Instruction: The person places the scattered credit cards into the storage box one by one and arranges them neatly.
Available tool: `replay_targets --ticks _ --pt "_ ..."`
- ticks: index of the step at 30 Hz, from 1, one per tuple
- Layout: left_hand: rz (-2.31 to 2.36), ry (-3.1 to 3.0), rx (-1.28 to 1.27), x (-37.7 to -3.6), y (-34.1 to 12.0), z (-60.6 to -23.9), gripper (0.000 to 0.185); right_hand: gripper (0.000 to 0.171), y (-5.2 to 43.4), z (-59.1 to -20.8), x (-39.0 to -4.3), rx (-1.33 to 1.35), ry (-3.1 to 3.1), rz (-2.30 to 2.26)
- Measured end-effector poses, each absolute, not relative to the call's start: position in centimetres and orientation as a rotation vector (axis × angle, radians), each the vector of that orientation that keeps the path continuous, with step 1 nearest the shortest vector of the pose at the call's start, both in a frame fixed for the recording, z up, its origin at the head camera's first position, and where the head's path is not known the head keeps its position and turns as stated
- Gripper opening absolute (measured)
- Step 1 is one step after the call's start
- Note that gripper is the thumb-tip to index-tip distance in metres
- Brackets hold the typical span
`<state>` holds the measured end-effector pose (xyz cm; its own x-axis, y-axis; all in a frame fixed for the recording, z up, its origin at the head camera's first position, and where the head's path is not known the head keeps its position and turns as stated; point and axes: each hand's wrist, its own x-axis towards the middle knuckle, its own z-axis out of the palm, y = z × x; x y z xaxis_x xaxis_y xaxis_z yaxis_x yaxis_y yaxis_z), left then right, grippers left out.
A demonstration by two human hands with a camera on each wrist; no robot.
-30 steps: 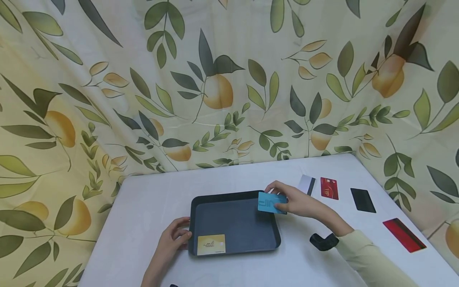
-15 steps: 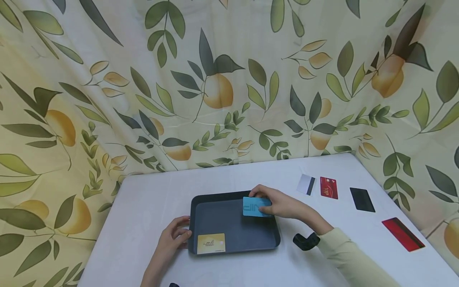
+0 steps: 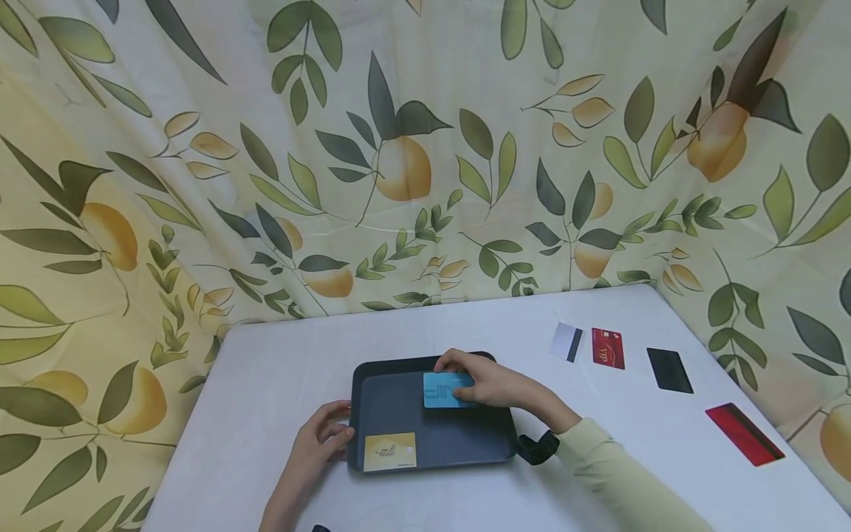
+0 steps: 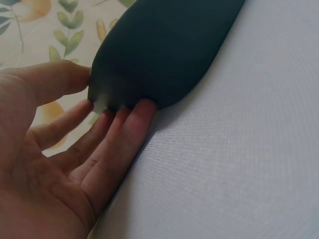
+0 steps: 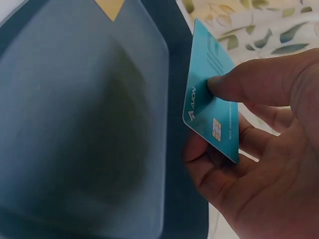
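From the head camera, a dark grey rectangular plastic tray (image 3: 372, 403) sits on the white cloth-covered counter (image 3: 279, 369). The right hand (image 3: 495, 386) hovers over the tray's far half, pinching a light blue plastic card (image 3: 445, 390) between thumb and fingers; the card is held above the tray floor, face up. A yellow plastic card (image 3: 389, 451) lies flat in the tray's near left corner. The left hand (image 3: 319, 443) rests against the tray's left edge, fingers loosely extended. To the right on the counter, well apart from the tray, lie a white card with a dark stripe (image 3: 567, 342), a red card with gold print (image 3: 608, 348), a black card (image 3: 669, 370) and a red card with a black stripe (image 3: 744, 434). A leaf-and-fruit patterned curtain (image 3: 425, 148) hangs behind.

The left wrist camera shows the left hand (image 4: 60, 164) open, with its fingertips (image 4: 144, 107) under or against the tray's (image 4: 164, 50) rounded corner and the thumb touching its rim; nothing is gripped.

The right wrist camera shows the right hand (image 5: 259, 164) holding the light blue card (image 5: 212, 92) tilted on edge, thumb pressed on its printed face and fingers curled behind it, just beside the tray (image 5: 79, 124) wall. A corner of the yellow card (image 5: 110, 7) shows at the far end.
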<state>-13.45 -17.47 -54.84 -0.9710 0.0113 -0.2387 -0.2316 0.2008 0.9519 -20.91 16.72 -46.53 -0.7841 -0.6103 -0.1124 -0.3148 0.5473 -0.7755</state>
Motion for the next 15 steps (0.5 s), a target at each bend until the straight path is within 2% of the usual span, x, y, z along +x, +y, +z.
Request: replay_targets --ticks 15 --pt "1.838 2.288 -0.239 -13.5 -17.3 -54.9 0.056 0.037 12.8 -48.5 -21.1 -0.780 2.377 -1.079"
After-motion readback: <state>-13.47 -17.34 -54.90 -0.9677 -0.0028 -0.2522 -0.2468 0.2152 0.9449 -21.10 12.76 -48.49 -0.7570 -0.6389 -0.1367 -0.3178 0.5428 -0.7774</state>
